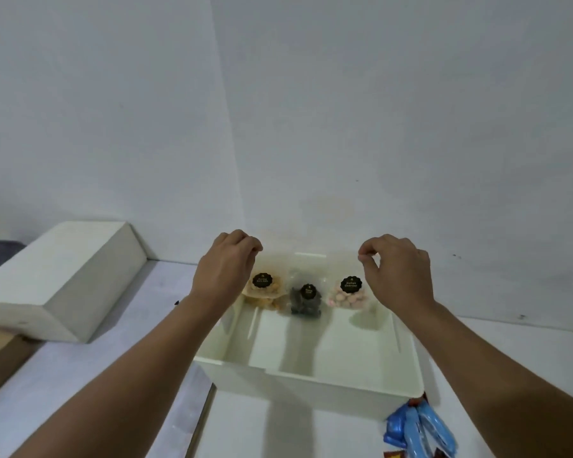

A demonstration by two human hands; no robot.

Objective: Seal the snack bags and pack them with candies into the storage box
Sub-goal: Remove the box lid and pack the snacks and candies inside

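Standing along the far wall of the box (315, 385), 3 snack bags (306, 297) are packed; candies (420, 428) wait beside its near corner; left hand (225, 262) and right hand (396, 266) hover curled, holding nothing visible.

Pretty dim and flat overall, bluish-grey cast on the wall (377, 94). Soft shadows falling toward the viewer from the hands, streaking down inside the storage box (311, 375) below them. Mild glare on the box rim between the hands. Generally soft, labels on the snack bags (306, 297) unreadable. Wide-angle stretch near the edges, forearms ballooning at the bottom corners.
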